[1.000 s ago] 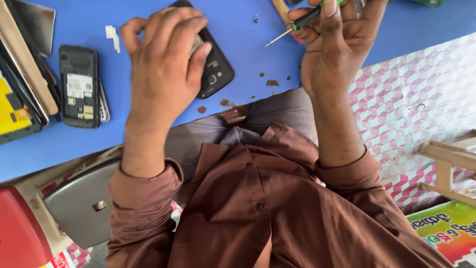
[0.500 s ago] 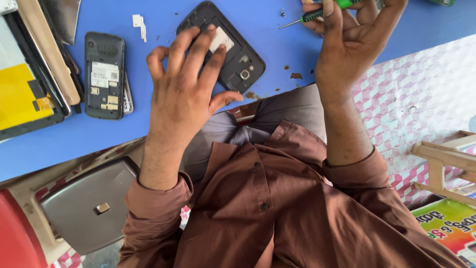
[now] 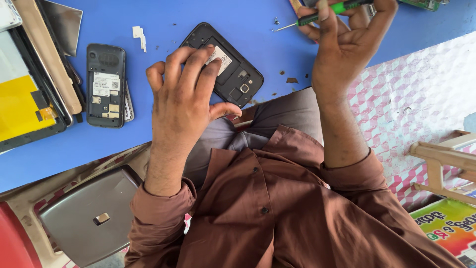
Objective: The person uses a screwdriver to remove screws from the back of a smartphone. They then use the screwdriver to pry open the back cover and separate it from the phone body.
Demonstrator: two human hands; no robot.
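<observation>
A black phone (image 3: pixel 237 79) with its back cover off lies on the blue table (image 3: pixel 99 149), its battery bay and a white label showing. My left hand (image 3: pixel 181 99) presses down on the phone's near end with its fingertips, while the thumb sticks out to the right below the phone. My right hand (image 3: pixel 342 44) is raised at the top right and grips a green-handled screwdriver (image 3: pixel 322 14). The thin metal tip points left, above the table and away from the phone.
A smaller black phone (image 3: pixel 105 84) with its back open lies to the left. Beside it is a stack of flat panels, one with a yellow face (image 3: pixel 22 101). A white scrap (image 3: pixel 140 35) and small bits dot the table. A grey stool (image 3: pixel 89 213) stands lower left and a wooden frame (image 3: pixel 441 159) at the right.
My left hand has slid back off the black phone, so only the fingertips are on it and more of its open back shows. The right hand still holds the screwdriver up.
</observation>
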